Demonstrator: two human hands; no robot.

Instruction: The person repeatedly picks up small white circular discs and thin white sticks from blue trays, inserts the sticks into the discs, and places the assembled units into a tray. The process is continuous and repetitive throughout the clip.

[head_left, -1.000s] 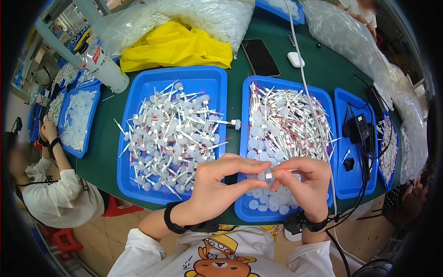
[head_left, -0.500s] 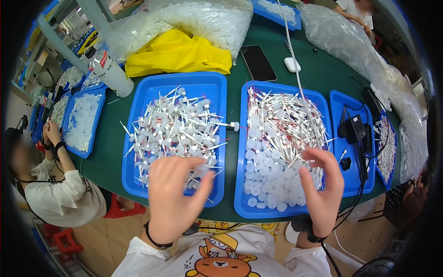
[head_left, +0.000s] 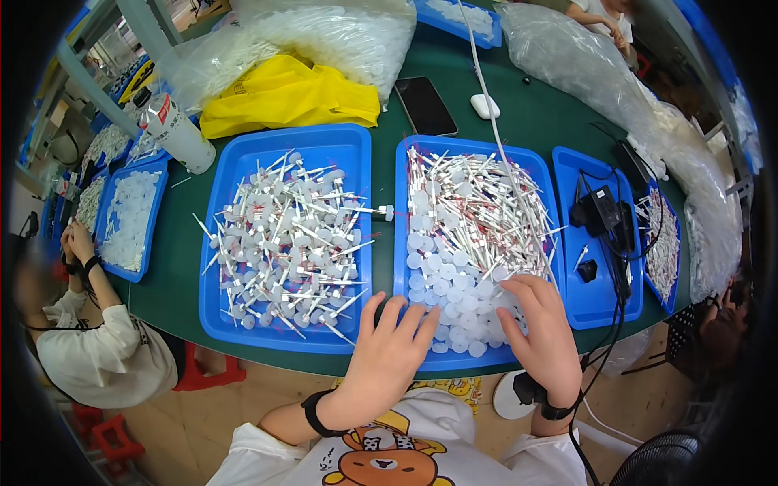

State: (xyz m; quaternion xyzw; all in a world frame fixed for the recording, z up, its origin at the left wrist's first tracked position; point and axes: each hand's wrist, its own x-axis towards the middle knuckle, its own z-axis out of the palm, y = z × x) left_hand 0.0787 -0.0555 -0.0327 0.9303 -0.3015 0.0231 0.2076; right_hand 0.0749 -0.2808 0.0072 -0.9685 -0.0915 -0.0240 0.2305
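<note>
Both hands [head_left: 470, 340] now down on caps [head_left: 454, 312]

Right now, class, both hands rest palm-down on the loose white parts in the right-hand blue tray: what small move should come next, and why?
Probably the right hand should close on one round white cap in the blue tray. Both it and the left hand lie flat and seem empty, caps lie under the fingers, and the thin white tubes are heaped at the tray's far end.
</note>
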